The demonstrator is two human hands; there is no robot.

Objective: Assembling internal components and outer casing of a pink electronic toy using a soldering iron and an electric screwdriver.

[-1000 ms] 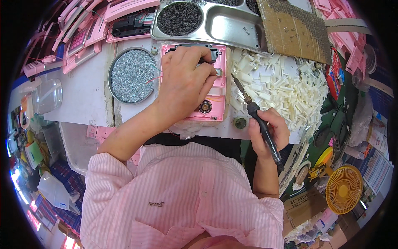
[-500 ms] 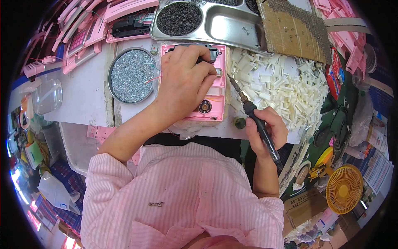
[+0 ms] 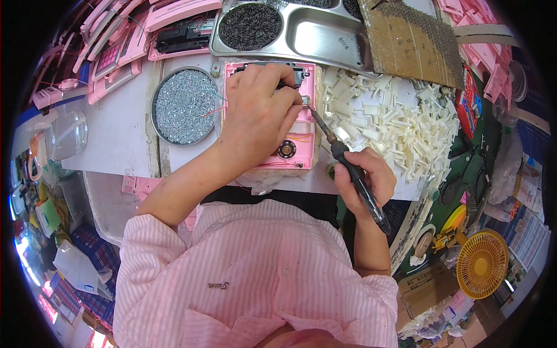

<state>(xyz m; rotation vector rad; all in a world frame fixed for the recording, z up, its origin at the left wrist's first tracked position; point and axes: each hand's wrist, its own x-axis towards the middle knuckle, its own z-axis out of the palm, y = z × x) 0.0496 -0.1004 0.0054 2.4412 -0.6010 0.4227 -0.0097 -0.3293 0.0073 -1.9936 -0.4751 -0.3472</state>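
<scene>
My right hand (image 3: 371, 178) grips a black soldering iron (image 3: 358, 177) like a pen. The iron's tip points up and left, at or just beside a small metal part (image 3: 306, 100) on the right side of a pink plastic housing (image 3: 308, 139). Over that housing bends my left hand (image 3: 259, 110), its fingers curled and pressed together near the same part. What they pinch is hidden. A round black speaker (image 3: 286, 149) sits in the housing's lower portion, and a black mechanism (image 3: 300, 75) lies along its top. Thin red wire (image 3: 216, 110) sticks out left of my left hand.
A round tin of small silvery screws (image 3: 184, 107) stands left of the housing. White plastic pieces (image 3: 400, 124) are heaped to the right. Behind are a metal tray (image 3: 325, 40) with dark springs and a cardboard piece (image 3: 415, 43). Pink housings (image 3: 113, 58) pile up at far left.
My right hand has moved the soldering iron up and left, bringing its tip from beside the housing to the small metal part. My left hand stays almost still.
</scene>
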